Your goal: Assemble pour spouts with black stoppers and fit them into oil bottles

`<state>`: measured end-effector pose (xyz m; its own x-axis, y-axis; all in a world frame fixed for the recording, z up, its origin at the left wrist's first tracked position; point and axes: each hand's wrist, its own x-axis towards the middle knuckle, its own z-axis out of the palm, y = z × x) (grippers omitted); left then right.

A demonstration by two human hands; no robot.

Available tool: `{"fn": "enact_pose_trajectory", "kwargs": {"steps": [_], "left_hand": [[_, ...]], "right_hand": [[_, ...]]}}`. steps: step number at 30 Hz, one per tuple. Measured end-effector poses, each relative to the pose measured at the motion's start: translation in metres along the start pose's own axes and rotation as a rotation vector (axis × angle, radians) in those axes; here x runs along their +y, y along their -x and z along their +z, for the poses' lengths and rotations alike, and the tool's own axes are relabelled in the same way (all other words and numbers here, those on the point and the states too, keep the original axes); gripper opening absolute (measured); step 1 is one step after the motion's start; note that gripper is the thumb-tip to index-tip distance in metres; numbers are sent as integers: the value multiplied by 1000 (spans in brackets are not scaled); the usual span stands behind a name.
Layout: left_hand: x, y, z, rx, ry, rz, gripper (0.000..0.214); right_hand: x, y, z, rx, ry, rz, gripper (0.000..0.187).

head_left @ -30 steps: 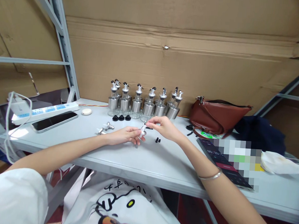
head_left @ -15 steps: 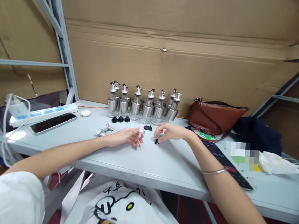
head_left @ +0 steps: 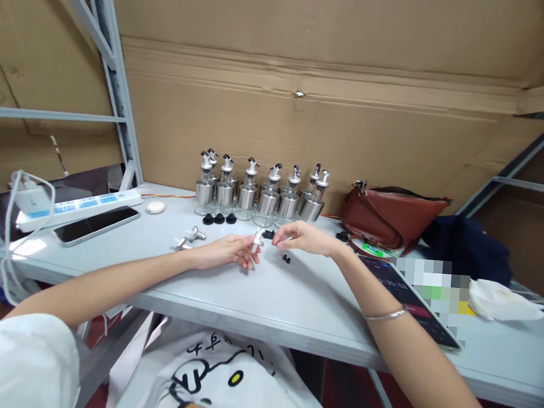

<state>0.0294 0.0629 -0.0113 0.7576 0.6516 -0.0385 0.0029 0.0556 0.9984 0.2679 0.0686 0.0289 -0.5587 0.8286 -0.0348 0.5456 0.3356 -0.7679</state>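
My left hand point(head_left: 224, 252) pinches a white and silver pourer spout point(head_left: 257, 240) upright between thumb and fingers, just above the table. Close to its right, my right hand point(head_left: 303, 237) has its thumb and fingertips drawn together; whatever they hold, if anything, is too small to make out. Beyond those fingertips lie some thin black pieces point(head_left: 268, 234), partly hidden. Small black stoppers point(head_left: 286, 259) rest on the table below my right hand. More pourer spouts point(head_left: 196, 233) lie beside my left forearm. Several black ring-shaped caps point(head_left: 219, 218) sit in a row behind them.
Glass and steel oil bottles point(head_left: 267, 200) with pourers stand along the cardboard wall point(head_left: 305, 128). At left are a phone point(head_left: 97, 225), a power strip point(head_left: 85, 206) and a round white case point(head_left: 155, 207). A brown bag point(head_left: 392, 215), a tablet point(head_left: 409, 300) and tissue point(head_left: 502, 300) occupy the right.
My right hand has moved left from over the small black stoppers towards the spout, its fingertips closing together. The left hand keeps the spout in nearly the same place.
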Motion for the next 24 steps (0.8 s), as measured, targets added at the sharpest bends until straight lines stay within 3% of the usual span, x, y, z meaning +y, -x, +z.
{"fn": "enact_pose_trajectory", "kwargs": {"steps": [3, 7, 11, 24], "left_hand": [[0, 0, -1, -14, -19, 10, 50], [-1, -1, -1, -30, -36, 24, 47], [-1, -1, -1, -27, -37, 17, 48], [-2, -1, -1, -88, -66, 45, 50]], "right_hand": [[-10, 1, 4, 93, -183, -20, 36], [-17, 1, 11, 145, -256, -94, 33], [-17, 1, 15, 128, -400, -102, 28], [-15, -2, 21, 54, -517, -95, 29]]}}
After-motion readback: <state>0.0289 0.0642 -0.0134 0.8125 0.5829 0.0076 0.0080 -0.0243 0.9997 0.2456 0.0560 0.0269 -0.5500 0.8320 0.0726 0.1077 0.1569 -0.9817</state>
